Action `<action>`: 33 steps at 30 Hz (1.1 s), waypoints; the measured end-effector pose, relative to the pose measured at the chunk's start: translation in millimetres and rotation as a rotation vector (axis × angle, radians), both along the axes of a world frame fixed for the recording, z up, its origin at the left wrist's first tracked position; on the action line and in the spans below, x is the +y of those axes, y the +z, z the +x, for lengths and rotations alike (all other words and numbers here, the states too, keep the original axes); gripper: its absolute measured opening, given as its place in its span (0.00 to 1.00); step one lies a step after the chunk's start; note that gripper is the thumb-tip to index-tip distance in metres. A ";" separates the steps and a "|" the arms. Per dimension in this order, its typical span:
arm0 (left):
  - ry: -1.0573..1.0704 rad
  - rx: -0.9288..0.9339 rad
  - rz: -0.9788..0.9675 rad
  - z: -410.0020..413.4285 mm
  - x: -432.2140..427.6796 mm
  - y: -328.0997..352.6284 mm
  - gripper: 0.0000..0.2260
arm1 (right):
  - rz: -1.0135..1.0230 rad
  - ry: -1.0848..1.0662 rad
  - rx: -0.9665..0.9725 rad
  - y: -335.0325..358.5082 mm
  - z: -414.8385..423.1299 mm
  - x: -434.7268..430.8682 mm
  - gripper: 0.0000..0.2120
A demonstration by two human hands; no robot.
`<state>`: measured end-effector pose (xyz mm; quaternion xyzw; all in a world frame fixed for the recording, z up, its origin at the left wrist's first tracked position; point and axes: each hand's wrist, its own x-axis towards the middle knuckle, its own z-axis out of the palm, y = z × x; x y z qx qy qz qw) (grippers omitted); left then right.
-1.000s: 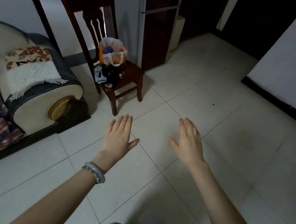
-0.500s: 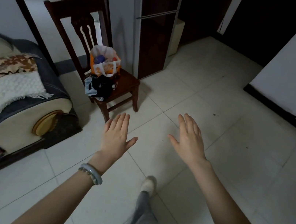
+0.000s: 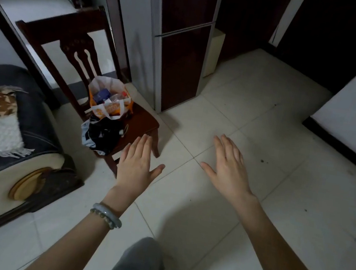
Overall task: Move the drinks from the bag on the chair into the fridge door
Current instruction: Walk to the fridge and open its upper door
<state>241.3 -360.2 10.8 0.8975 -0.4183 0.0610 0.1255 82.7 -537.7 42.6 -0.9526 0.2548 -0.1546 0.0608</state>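
Now the chair (image 3: 142,120) and the fridge (image 3: 181,43) sit nearer and larger than half a second ago, so the person has closed in on them. Both hands are held out flat, palms down, fingers spread wide and holding nothing, just as before. The left hand (image 3: 136,165), with a pale bracelet (image 3: 106,215) on its wrist, now overlaps the near right corner of the chair seat in the view, where earlier it hung over bare floor tiles (image 3: 265,129); the right hand (image 3: 228,168) is over the tiles, well apart from the chair. The orange and white bag (image 3: 108,107) stands upright at the far side of the seat, its mouth open, with drinks (image 3: 102,95) showing inside; dark clothing (image 3: 100,135) lies heaped just in front of it. The fridge stands just right of the chair, doors closed. The sofa arm (image 3: 28,172) fills the left, and a grey trouser knee has replaced the shoe at the bottom.
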 end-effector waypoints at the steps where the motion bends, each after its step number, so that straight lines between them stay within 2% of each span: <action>1: 0.008 0.002 0.013 10.3 -10.5 -1.4 0.35 | 0.003 0.007 -0.002 -0.9 9.9 -11.3 0.34; 13: 0.044 0.035 -0.006 168.9 -175.4 0.0 0.35 | 0.044 0.002 -0.039 -11.7 176.2 -170.9 0.34; 20: 0.005 -0.019 0.041 275.7 -268.1 4.9 0.36 | 0.050 -0.010 -0.048 -2.2 283.8 -258.8 0.35; 27: 0.026 0.032 0.078 343.4 -337.9 -0.9 0.37 | 0.011 -0.005 -0.025 -2.0 351.8 -330.2 0.36; 33: 0.105 0.019 0.043 398.5 -401.8 -3.7 0.36 | 0.016 0.082 0.000 -9.3 418.6 -400.1 0.37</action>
